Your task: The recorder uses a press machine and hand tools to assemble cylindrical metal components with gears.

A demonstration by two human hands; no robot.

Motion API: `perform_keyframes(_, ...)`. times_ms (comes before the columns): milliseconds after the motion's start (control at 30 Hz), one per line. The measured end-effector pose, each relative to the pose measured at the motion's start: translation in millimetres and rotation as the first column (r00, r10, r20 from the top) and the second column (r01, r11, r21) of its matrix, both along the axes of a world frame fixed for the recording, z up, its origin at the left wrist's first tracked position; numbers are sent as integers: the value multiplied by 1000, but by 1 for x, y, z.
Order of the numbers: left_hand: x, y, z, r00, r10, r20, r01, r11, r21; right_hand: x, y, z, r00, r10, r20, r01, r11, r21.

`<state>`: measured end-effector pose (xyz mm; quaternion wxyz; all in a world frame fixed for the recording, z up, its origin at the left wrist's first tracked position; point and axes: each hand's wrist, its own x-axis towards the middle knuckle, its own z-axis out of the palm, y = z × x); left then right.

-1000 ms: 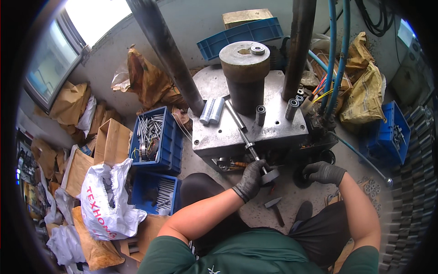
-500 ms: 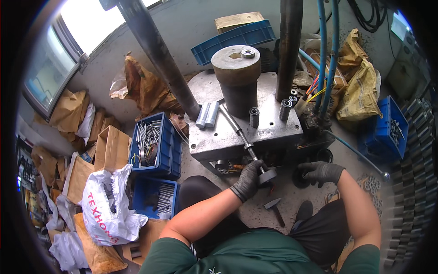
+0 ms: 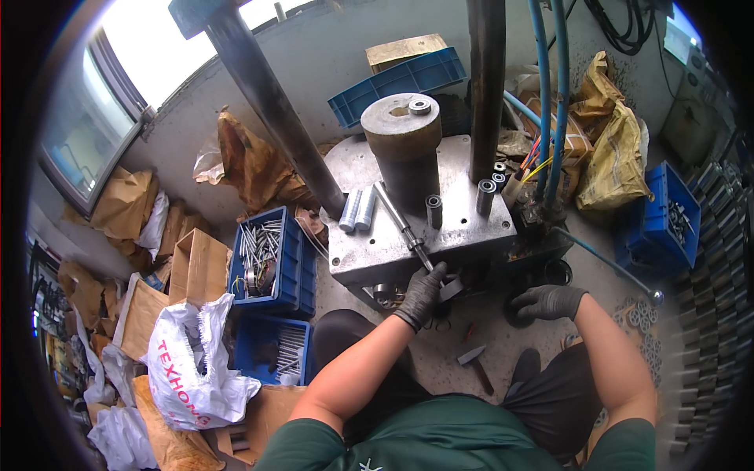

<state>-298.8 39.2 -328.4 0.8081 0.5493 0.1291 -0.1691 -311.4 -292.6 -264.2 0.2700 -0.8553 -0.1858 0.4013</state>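
Metal shaft (image 3: 395, 214) is lying aslant, upper end just L of ctr cyl. (image 3: 407, 169), lower part extending past front edge of steel plate (image 3: 353, 255). L hand (image 3: 420, 297), gloved, is grasping it just beyond that edge; grey disc (image 3: 451, 291) is showing beside the fingers. R hand (image 3: 551, 301), gloved, is hanging well to R, fingers loosely bent, nothing visible in it; can't tell if touching black ring (image 3: 512, 318). Step in hand (my judgement): L hand holding/guiding shaft. Next move prob. calling for firm L grip + clearance from upright bearing stack (image 3: 433, 212) nr front edge. R hand looking free to assist. Farther out: 2 pale cyls. (image 3: 365, 208) are lying nr L edge; 2nd stack (image 3: 485, 199) is standing nr R edge; hammer (image 3: 477, 369) is lying on floor (image 3: 440, 345), off front edge.
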Motion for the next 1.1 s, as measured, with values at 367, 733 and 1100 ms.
perform_keyframes(367,-15,5,3,806,-96,584,-245,845,476,4,-26,-6,984,-148,-102,159,980,117)
perform_keyframes(733,58,22,205,505,-56,862,-235,952,199,11,-37,-11,993,-100,-70,109,983,148)
perform_keyframes(1100,243,52,273,635,-115,764,-616,521,591,18,-36,-4,981,-117,-152,148,965,217)
